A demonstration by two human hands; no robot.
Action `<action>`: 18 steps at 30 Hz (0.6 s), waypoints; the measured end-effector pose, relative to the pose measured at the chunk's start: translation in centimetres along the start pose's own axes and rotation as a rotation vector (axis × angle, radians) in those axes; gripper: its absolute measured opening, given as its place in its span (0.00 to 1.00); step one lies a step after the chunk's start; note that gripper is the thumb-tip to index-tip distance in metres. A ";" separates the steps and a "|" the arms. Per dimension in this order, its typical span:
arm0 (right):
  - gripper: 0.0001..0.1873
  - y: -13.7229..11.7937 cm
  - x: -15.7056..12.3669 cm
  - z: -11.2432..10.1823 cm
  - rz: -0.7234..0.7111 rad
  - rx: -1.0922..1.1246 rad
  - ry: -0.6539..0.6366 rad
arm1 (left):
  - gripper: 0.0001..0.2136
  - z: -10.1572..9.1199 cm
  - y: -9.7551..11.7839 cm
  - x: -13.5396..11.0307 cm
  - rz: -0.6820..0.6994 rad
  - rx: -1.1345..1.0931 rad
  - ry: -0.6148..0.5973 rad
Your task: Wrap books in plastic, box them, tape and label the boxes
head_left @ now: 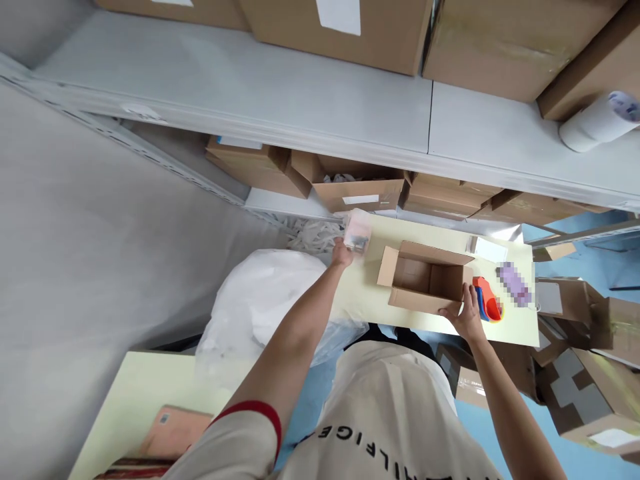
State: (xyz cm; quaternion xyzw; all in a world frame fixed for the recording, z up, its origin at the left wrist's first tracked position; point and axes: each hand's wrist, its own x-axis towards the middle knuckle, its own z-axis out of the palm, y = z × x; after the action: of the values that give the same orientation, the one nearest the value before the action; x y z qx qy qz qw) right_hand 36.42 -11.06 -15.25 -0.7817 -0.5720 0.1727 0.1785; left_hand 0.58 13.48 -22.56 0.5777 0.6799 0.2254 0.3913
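Note:
At the table's left end, my left hand (343, 253) is closed on a small clear, pinkish plastic packet (358, 232) with something dark in its lower part; its contents are too blurred to name. An open cardboard box (417, 300) stands on the pale yellow table (425, 230), flaps folded outward and nothing visible inside. My right hand (467, 317) grips the near right corner of this box, thumb on the near flap and fingers on the right one. Right beside those fingers sit red and blue plastic scoop-like items (487, 300) with a yellow edge.
A purple, partly pixelated object (515, 283) and a white card (490, 250) lie at the table's right. White plastic wrap (260, 300) bulges on the left. Shelves with cartons (360, 197) run behind the table. More cartons (583, 393) are stacked on the right floor.

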 end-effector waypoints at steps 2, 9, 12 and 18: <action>0.60 0.4 0.6 0.2 -0.021 0.032 0.006 | 0.19 -2.2 0.7 -1.2 -0.036 0.019 0.059; 0.60 1.2 2.5 0.7 -0.018 0.076 -0.047 | 0.14 -9.9 8.3 -5.5 0.306 0.079 0.147; 0.59 1.3 3.3 0.7 -0.009 0.073 -0.059 | 0.13 -9.8 13.3 -7.7 0.458 0.149 0.038; 0.59 1.1 3.9 0.9 -0.002 0.099 -0.075 | 0.13 -2.9 18.9 -10.8 0.538 0.261 -0.201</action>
State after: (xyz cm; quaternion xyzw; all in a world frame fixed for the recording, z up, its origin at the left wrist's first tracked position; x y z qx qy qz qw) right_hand 37.98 -7.60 -16.81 -0.7644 -0.5699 0.2295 0.1956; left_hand 10.08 7.93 -3.53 0.8016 0.4838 0.1735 0.3053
